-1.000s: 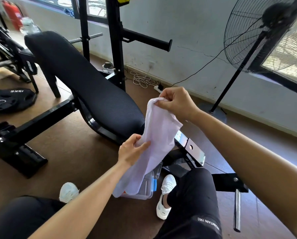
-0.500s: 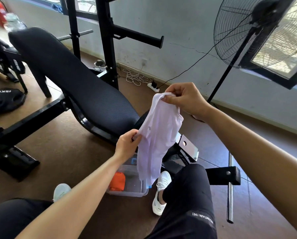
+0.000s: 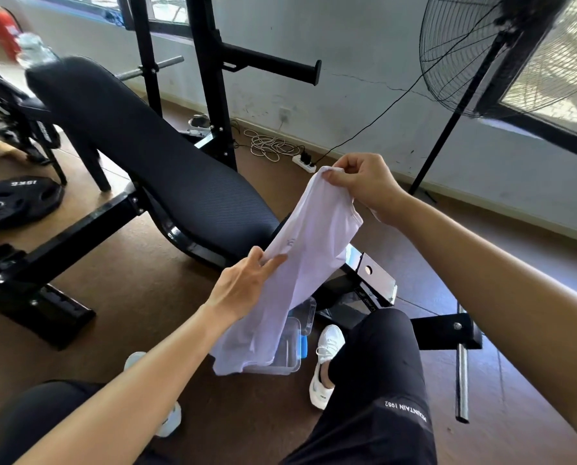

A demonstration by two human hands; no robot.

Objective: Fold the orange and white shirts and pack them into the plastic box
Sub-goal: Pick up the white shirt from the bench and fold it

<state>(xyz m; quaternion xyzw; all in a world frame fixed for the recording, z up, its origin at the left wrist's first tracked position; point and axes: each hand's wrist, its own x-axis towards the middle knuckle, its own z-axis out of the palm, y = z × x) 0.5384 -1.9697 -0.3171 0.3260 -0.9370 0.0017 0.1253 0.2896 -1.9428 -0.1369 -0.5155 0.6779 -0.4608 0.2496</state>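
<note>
Two hands hold the white shirt (image 3: 308, 260) up in the air, in front of the bench (image 3: 152, 162). The right hand (image 3: 364, 186) is the higher one. It pinches the top end of the cloth between thumb and curled fingers. The left hand (image 3: 243, 286) is lower and nearer, and pinches the left edge about halfway down, with the forefinger lying across the front of the fabric.

Between the two grips the white shirt is gathered into a long narrow band that slants from upper right to lower left. Its loose lower end hangs in front of the box (image 3: 288, 362) and hides most of it. Whether cloth and box touch cannot be told.

The box is clear plastic with a blue latch on its right side, and it sits on the brown floor (image 3: 139, 297) between the person's feet. A white shoe (image 3: 325, 360) stands just right of it, below a knee (image 3: 384, 337) in black trousers.

The bench is black and padded — it runs from upper left down toward the hands, with a black rack (image 3: 210, 78) behind it. A weight plate (image 3: 13, 204) lies flat on the floor at the far left. By the wall (image 3: 364, 45) lie a white coiled cable (image 3: 267, 146) and a power strip (image 3: 305, 162), well apart from the box. A black fan (image 3: 475, 52) stands at the upper right.
</note>
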